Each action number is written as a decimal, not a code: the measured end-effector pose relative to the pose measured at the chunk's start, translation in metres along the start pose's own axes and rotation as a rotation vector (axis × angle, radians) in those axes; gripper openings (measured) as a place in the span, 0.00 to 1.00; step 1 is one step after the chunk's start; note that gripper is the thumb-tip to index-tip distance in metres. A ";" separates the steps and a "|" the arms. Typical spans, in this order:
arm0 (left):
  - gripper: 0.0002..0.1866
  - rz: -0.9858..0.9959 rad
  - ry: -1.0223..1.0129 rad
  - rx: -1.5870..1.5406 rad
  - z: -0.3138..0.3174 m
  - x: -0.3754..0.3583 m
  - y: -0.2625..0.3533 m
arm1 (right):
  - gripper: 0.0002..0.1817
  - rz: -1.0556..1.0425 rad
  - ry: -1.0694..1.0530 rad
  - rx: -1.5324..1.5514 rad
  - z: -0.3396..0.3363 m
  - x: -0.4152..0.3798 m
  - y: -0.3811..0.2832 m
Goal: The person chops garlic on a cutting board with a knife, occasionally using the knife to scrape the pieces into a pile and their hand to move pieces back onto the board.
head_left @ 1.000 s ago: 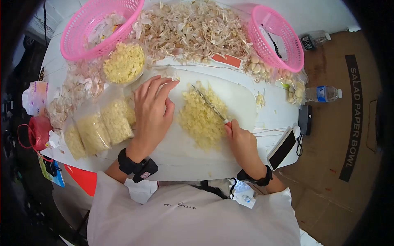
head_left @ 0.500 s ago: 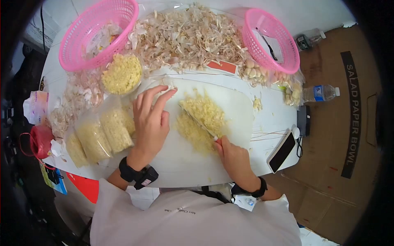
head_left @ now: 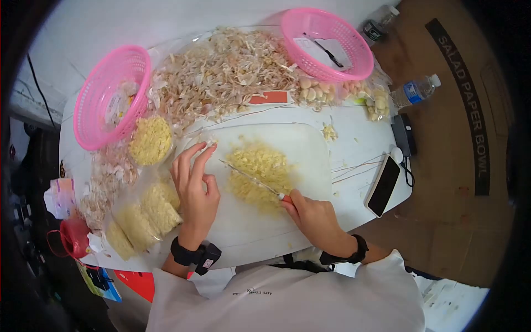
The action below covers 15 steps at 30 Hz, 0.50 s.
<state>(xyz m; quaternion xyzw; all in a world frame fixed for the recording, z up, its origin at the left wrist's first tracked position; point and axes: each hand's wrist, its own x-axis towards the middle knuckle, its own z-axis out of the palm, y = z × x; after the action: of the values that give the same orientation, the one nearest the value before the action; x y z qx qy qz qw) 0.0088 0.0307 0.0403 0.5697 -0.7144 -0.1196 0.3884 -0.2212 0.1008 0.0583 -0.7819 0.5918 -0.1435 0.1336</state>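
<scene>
My right hand (head_left: 318, 220) grips the handle of a knife (head_left: 251, 178). Its blade lies slantwise over a spread of chopped garlic (head_left: 268, 161) on the white cutting board (head_left: 311, 146). My left hand (head_left: 194, 191) hovers over the board's left side with its fingers curved and apart, holding nothing I can see. Its fingertips are near a bit of clear plastic at the board's top edge. Left of that hand lie clear bags of chopped garlic (head_left: 159, 209). A rounded bag of chopped garlic (head_left: 150, 140) stands open behind them.
Garlic peels (head_left: 227, 72) are heaped at the back between two pink baskets (head_left: 83, 108). Bagged peeled cloves (head_left: 318, 91) sit by the right one. Also at the right are a phone (head_left: 383, 186), a water bottle (head_left: 417, 91) and a large cardboard box (head_left: 442, 166).
The whole view has tilted and shifted. The knife stays over the chopped garlic in my right hand, its blade lying somewhat flatter across the view. My left hand remains beside the garlic, fingers apart.
</scene>
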 end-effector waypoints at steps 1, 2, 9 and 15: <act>0.31 0.021 0.003 0.001 0.001 0.000 -0.001 | 0.17 0.011 0.011 0.000 -0.001 0.001 0.000; 0.32 0.038 0.006 0.004 0.002 0.001 -0.001 | 0.16 0.021 0.018 -0.038 -0.002 0.003 0.000; 0.31 0.012 0.017 -0.045 -0.001 0.000 -0.001 | 0.13 0.036 -0.019 -0.148 0.016 0.012 0.014; 0.28 0.100 0.009 -0.101 -0.001 -0.005 -0.004 | 0.12 0.037 -0.068 -0.262 0.031 0.009 0.015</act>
<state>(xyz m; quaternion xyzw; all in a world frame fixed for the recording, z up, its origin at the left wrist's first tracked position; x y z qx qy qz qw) 0.0129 0.0341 0.0368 0.5136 -0.7332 -0.1336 0.4252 -0.2205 0.0895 0.0240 -0.7861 0.6148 -0.0359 0.0529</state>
